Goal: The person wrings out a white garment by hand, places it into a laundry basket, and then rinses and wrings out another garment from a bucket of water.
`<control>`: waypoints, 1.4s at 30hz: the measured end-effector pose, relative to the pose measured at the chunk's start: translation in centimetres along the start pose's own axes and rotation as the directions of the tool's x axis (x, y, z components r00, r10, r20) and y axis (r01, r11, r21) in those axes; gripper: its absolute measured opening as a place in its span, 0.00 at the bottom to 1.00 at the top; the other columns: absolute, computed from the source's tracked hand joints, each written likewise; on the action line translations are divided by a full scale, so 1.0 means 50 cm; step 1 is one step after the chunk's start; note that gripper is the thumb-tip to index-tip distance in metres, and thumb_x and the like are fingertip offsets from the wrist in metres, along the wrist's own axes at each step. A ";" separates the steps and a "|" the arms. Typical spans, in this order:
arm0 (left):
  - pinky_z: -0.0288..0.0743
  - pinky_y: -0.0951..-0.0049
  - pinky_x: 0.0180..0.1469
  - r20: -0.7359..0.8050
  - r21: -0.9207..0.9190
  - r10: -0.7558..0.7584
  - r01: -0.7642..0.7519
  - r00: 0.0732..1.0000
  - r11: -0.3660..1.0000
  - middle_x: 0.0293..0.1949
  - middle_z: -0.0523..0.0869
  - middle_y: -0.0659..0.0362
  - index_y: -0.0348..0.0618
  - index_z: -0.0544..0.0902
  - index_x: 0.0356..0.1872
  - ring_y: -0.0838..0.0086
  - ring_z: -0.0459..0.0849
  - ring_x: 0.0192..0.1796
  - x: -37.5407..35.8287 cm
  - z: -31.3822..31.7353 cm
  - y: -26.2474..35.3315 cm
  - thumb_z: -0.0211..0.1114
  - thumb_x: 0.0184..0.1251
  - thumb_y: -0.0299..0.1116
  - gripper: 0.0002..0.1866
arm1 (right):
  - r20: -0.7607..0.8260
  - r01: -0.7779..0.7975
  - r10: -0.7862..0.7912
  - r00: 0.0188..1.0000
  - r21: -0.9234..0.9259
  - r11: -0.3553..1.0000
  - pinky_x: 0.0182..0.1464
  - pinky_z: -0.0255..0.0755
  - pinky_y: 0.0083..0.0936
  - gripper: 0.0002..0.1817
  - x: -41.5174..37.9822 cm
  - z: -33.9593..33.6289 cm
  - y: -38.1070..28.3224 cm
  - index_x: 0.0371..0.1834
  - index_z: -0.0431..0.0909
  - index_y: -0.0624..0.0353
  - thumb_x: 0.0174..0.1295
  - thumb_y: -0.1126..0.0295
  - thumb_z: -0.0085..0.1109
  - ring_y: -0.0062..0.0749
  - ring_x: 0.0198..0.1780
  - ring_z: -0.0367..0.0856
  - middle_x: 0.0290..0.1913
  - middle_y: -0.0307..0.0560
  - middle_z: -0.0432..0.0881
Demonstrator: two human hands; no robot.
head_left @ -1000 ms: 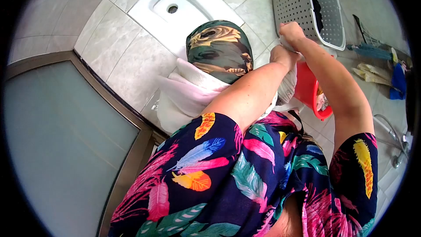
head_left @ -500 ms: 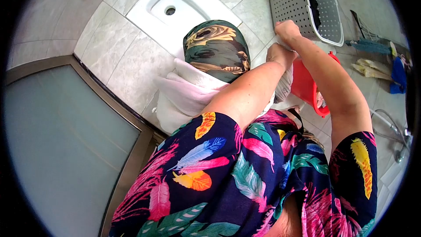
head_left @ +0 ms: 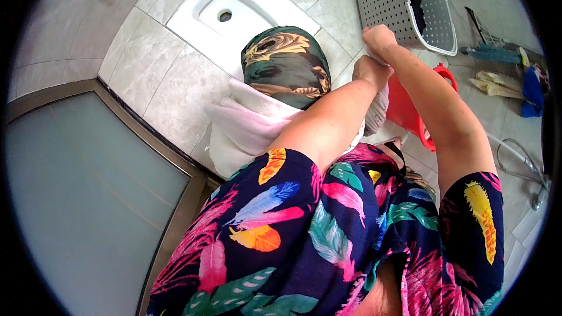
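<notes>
My left hand (head_left: 371,72) is closed in a fist around a greyish cloth (head_left: 377,114), which hangs below it beside the red bucket (head_left: 404,102). Just above and to the right, my right hand (head_left: 379,40) is also closed, close to the left one. A small pale bit of fabric shows between the hands; what the right fingers grip is mostly hidden. Under my left forearm lies a white and pale pink cloth (head_left: 249,105). Beyond it bulges green and tan patterned fabric (head_left: 287,64).
A white squat toilet (head_left: 202,26) is set in the tiled floor ahead. At the upper right stands a grey perforated basket (head_left: 386,9) with dark fabric inside. Cloths (head_left: 497,88) and a shower hose (head_left: 518,155) are at the right. A frosted door (head_left: 88,199) fills the left.
Both hands stay closed and close together, with only a slight shift up and left. The whole view has moved slightly; the hanging cloth keeps nearly the same place.
</notes>
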State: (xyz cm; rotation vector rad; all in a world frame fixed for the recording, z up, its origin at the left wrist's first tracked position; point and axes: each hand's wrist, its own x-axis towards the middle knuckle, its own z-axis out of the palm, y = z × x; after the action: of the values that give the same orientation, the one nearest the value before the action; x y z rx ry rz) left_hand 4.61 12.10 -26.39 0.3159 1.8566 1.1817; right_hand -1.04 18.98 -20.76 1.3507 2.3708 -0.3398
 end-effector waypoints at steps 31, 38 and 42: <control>0.74 0.71 0.47 -0.637 -0.558 0.209 -0.631 0.742 0.539 0.43 0.80 0.53 0.33 0.67 0.58 0.68 0.81 0.42 -0.070 -0.269 0.257 0.70 0.42 0.21 0.36 | 0.404 -0.697 -0.802 0.441 0.717 -0.022 0.49 0.76 0.38 0.50 -0.346 0.006 0.219 0.38 0.80 0.66 0.53 0.22 0.32 0.43 0.44 0.83 0.40 0.53 0.83; 0.72 0.72 0.52 -0.557 -0.666 0.228 -0.594 0.798 0.450 0.47 0.77 0.53 0.34 0.62 0.62 0.69 0.79 0.46 -0.149 -0.294 0.289 0.69 0.47 0.22 0.37 | 0.188 -0.665 -0.751 0.633 0.629 -0.404 0.49 0.77 0.39 0.52 -0.326 0.004 0.227 0.62 0.69 0.54 0.44 0.21 0.46 0.43 0.50 0.80 0.54 0.52 0.78; 0.75 0.71 0.49 -0.583 -0.605 0.377 -0.694 0.720 0.390 0.47 0.76 0.53 0.35 0.61 0.62 0.70 0.80 0.44 -0.215 -0.299 0.312 0.70 0.50 0.23 0.37 | 0.134 -0.463 -0.632 0.763 0.795 -0.391 0.54 0.76 0.42 0.49 -0.365 -0.062 0.197 0.69 0.62 0.49 0.50 0.26 0.52 0.46 0.56 0.78 0.62 0.50 0.74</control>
State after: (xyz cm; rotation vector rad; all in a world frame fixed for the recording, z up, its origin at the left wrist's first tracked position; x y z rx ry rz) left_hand -4.55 4.53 -5.40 0.1977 1.2674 2.5868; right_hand 15.18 11.15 -10.00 0.8208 0.8246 -3.0152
